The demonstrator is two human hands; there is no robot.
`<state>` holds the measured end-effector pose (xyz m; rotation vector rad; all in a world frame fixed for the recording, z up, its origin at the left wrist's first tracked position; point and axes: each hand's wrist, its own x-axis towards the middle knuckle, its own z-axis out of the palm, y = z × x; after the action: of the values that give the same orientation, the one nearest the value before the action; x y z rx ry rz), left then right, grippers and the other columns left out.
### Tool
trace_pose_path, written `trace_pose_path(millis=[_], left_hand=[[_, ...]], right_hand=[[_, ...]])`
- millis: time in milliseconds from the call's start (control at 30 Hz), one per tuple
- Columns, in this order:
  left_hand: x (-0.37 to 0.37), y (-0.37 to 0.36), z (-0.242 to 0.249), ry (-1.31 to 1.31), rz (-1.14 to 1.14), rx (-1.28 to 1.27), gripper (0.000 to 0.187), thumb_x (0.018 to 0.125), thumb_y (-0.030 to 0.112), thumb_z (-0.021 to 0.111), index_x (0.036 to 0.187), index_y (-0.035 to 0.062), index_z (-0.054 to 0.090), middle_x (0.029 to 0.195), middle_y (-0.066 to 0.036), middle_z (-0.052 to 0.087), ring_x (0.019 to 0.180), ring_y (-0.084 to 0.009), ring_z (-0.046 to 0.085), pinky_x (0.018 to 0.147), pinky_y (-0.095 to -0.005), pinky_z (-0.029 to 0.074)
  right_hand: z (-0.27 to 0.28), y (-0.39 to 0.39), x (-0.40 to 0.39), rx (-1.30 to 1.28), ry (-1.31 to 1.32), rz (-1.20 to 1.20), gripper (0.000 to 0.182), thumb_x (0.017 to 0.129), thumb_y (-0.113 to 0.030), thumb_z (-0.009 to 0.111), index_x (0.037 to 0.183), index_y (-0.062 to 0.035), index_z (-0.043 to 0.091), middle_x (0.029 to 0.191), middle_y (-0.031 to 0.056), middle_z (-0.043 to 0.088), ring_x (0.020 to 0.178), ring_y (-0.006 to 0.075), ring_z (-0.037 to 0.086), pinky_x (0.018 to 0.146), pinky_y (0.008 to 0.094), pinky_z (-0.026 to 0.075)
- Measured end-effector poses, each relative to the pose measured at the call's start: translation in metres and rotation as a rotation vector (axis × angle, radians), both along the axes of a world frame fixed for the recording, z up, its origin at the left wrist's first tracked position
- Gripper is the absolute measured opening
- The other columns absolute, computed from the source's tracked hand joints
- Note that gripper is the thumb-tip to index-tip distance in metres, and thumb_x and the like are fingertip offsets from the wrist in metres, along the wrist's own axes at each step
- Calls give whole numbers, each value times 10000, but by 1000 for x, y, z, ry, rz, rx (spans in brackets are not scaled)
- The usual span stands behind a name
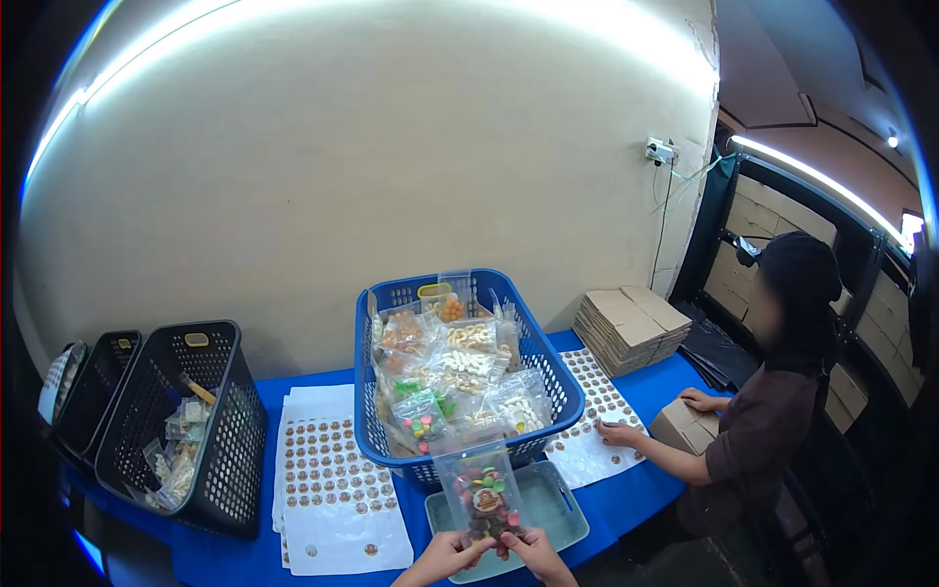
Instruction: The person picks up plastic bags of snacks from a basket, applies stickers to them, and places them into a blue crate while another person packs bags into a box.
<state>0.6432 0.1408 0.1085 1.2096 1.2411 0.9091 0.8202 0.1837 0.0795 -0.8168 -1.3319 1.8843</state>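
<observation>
My left hand [448, 556] and my right hand [537, 554] pinch the lower edge of a clear plastic bag of colourful sweets [483, 489]. It is held up above a pale green tray [555, 504]. Pink, green, yellow and dark pieces show inside, and a round brown sticker is on its front. Just behind the bag stands a blue perforated basket [565, 403] heaped with clear bags of snacks, some white, some orange, some multicoloured. A sheet of round stickers [337, 489] lies left of my hands, with several stickers gone from its lower part.
Two dark perforated baskets [233, 470] stand at the left, the nearer one holding small bags. At the right, a co-worker [782, 411] has one hand on a cardboard box [685, 428] and the other over a second sticker sheet [584, 460]. Flattened cartons [634, 328] are stacked behind.
</observation>
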Motion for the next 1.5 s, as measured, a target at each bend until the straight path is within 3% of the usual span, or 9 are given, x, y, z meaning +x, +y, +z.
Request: trace_pose_path(millis=[100,267,467,700,933,1167,1333,1433,1500], left_hand=[[-18,-3,7,125,56,94,420,819,348,551,539,38,504,457,28,436,450,-37,405,396,-213,308],[-34,-13,29,18,-142,-23,371,825,332,548,613,28,544,500,31,451,469,-33,399,420,-199,307],[-33,-8,10,-254,131,110,277,818,287,570,734,24,594,574,30,503,505,-24,410,435,-191,312],[-28,3,19,-61,143,145,340,823,295,563,614,31,518,523,39,445,491,-12,374,431,-196,315],[-10,4,16,-147,-165,-11,269,841,269,533,822,4,571,688,-39,600,606,-99,589,503,-201,442],[-8,26,24,-270,305,290,225,854,199,514,804,-18,548,657,-67,587,554,-99,564,502,-193,432],[-55,68,70,2,215,182,330,846,325,508,780,5,555,604,-63,572,490,-88,539,463,-185,431],[-95,104,50,-256,131,15,433,859,336,477,1104,-13,406,812,-118,591,659,-106,577,577,-201,466],[-101,96,44,-246,251,169,513,860,304,484,1203,-14,271,944,-162,551,740,-129,578,616,-222,472]], right_hand=[[13,-2,-19,68,10,4,237,830,-208,552,848,26,589,720,53,581,657,121,533,613,241,426],[27,4,-11,75,-59,161,315,846,-295,519,820,9,596,735,34,587,683,83,535,627,219,432],[15,-11,-14,118,-124,118,285,857,-263,509,808,5,592,730,25,584,667,72,527,614,210,427],[0,-16,-9,180,-63,75,279,847,-274,523,795,-10,597,656,-14,526,590,46,450,524,196,352],[5,-22,14,219,-163,-141,325,853,-282,510,787,27,583,671,31,557,621,85,491,584,215,391],[15,-23,11,171,131,-157,300,889,-257,440,887,21,553,693,24,530,666,78,496,618,203,404],[11,-19,16,118,-27,-280,248,885,-199,446,869,28,543,687,42,535,646,86,501,606,204,406],[3,-23,14,84,-94,-317,210,869,-159,469,814,29,545,661,44,534,608,82,498,573,198,399],[-1,-23,13,73,-140,-344,197,852,-138,493,742,19,542,627,40,528,570,75,493,541,192,390]])
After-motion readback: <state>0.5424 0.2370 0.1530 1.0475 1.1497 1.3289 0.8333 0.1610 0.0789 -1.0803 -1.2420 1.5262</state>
